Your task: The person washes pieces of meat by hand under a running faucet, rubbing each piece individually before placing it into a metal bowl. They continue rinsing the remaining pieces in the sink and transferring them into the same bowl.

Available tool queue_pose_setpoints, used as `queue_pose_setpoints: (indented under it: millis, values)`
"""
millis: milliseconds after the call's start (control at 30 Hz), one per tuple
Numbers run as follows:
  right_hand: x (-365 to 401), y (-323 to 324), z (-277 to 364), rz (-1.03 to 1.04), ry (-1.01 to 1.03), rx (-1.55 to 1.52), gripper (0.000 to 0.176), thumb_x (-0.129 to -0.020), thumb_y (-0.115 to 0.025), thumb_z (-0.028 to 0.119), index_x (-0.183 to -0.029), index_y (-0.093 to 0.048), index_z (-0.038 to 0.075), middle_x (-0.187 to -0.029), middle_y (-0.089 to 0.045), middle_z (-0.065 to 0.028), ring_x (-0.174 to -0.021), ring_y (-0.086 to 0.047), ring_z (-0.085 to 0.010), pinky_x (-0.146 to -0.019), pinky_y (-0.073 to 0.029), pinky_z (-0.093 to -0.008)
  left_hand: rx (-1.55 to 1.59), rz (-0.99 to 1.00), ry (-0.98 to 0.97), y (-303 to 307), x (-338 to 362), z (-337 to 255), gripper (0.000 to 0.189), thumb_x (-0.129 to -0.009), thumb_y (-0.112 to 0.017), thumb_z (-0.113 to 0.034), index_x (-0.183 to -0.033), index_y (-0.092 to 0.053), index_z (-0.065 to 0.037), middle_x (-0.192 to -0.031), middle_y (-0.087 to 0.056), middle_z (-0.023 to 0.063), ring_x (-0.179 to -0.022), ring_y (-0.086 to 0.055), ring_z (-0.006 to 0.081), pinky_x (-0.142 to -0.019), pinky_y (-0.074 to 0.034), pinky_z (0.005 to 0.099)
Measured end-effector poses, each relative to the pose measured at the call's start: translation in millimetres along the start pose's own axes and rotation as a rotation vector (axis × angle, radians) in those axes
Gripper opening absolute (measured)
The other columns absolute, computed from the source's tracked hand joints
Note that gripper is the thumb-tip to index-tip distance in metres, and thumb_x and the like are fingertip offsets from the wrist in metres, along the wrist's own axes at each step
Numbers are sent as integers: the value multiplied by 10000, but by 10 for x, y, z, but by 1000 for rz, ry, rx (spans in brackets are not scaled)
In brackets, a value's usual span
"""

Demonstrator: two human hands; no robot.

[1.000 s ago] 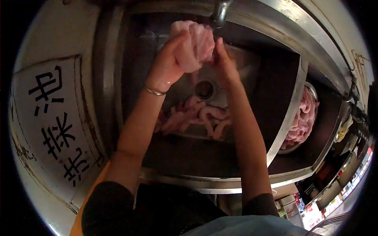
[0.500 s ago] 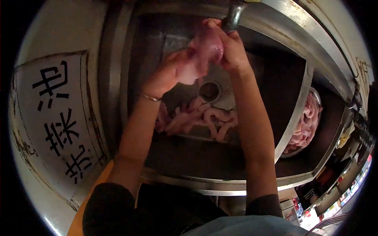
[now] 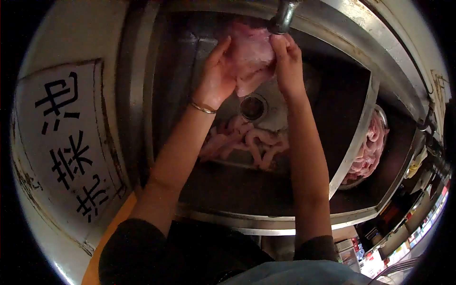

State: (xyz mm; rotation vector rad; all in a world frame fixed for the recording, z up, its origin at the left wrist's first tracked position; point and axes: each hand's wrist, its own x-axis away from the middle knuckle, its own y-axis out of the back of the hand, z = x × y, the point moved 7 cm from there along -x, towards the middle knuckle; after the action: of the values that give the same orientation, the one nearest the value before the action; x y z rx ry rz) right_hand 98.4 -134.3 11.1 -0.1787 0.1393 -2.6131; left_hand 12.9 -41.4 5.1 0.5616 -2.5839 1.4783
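Note:
Between my two hands hangs a wide, pale pink piece of meat [image 3: 251, 57], spread out just below the faucet [image 3: 285, 17]. My left hand [image 3: 216, 78], with a bracelet [image 3: 203, 108] at the wrist, supports its left side, the thumb raised along the edge. The fingers of my right hand [image 3: 287, 64] pinch the upper right edge. Below the meat is the round drain [image 3: 253, 108] of the metal sink. More pale pink strips of meat [image 3: 261, 145] lie on the sink bottom nearer to me, between my forearms.
Right of the sink divider [image 3: 356, 137], a second basin holds a metal bowl heaped with pink meat [image 3: 373, 147]. On the left is a white sign [image 3: 66, 142] with black characters. The sink's front rim [image 3: 256, 225] runs close to my body.
The meat was bunched up and is now spread wide. My left hand has moved up and right; my right hand has shifted slightly right and down, its fingers now at the meat's edge.

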Motion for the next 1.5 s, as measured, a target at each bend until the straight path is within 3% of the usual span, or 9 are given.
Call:
queue_pose_setpoints:
  millis: [500, 900, 1000, 1067, 1200, 1300, 1367, 1400, 1500]
  values:
    - [205, -72, 425, 94, 165, 152, 193, -878, -468, 196, -955, -519, 27, -803, -551, -24, -746, -467, -83, -681, -401, -221, 407, 104, 172, -201, -392, 513, 292, -876, -425, -286, -965, -571, -50, -918, -603, 82, -838, -580, 171, -712, -492, 295]
    - [503, 406, 803, -157, 214, 256, 154, -865, -475, 152, -924, -526, 19, -845, -557, -41, -790, -487, -92, -727, -382, -214, -36, -408, 199, 575, -704, 735, 139, -746, -558, -180, -823, -546, -65, -751, -557, 28, -627, -520, 123, -560, -446, 276]
    - [446, 210, 793, -95, 146, 124, 135, -831, -528, 108, -950, -522, 45, -832, -559, -35, -721, -499, -70, -591, -413, -189, -881, -635, -122, 858, -554, 297, 195, -781, -523, -174, -912, -549, -32, -769, -563, 55, -596, -505, 113, -529, -436, 262]
    - [266, -2, 561, 18, 130, -100, 138, -836, -516, 116, -959, -519, 55, -813, -571, -13, -693, -510, -72, -558, -430, -206, -1253, -91, -452, 445, -489, 175, 231, -818, -495, -191, -979, -529, -29, -776, -565, 75, -603, -501, 126, -536, -432, 270]
    - [-59, -261, 252, 289, -31, 171, 154, -845, -498, 122, -988, -499, 64, -887, -572, -11, -686, -527, -100, -540, -445, -234, -1223, -68, -242, 136, -299, 7, 230, -856, -450, -201, -998, -508, -30, -791, -562, 69, -653, -507, 146, -569, -432, 309]
    - [-189, -337, 240, 400, 40, 758, 214, -847, -501, 140, -1049, -482, 73, -1005, -546, -32, -788, -537, -131, -632, -461, -270, -1273, -60, -804, 10, -238, -253, 274, -838, -482, -248, -988, -493, -19, -810, -557, 88, -676, -518, 226, -604, -429, 360]
    - [-201, -369, 533, 192, 283, 761, 285, -801, -577, 244, -919, -548, -14, -718, -587, -172, -650, -587, -297, -573, -453, -341, -1639, 52, -1095, 18, -138, -277, 463, -781, -566, -227, -1175, -404, -44, -1048, -526, 161, -901, -533, 290, -771, -429, 365]
    - [-190, -446, 612, 196, 280, 761, 285, -801, -577, 244, -919, -548, -14, -718, -587, -172, -650, -587, -297, -573, -453, -341, -1639, 47, -1092, -107, -101, -317, 463, -781, -566, -227, -1175, -404, -44, -1048, -526, 161, -901, -533, 290, -771, -429, 365]
    - [-168, -408, 509, 61, -35, 725, 317, -759, -608, 256, -895, -536, -21, -705, -561, -219, -654, -562, -373, -554, -447, -377, -600, -22, -222, -57, -323, -164, 322, -915, -359, -297, -1043, -490, -32, -974, -517, 67, -890, -499, 161, -778, -381, 299]
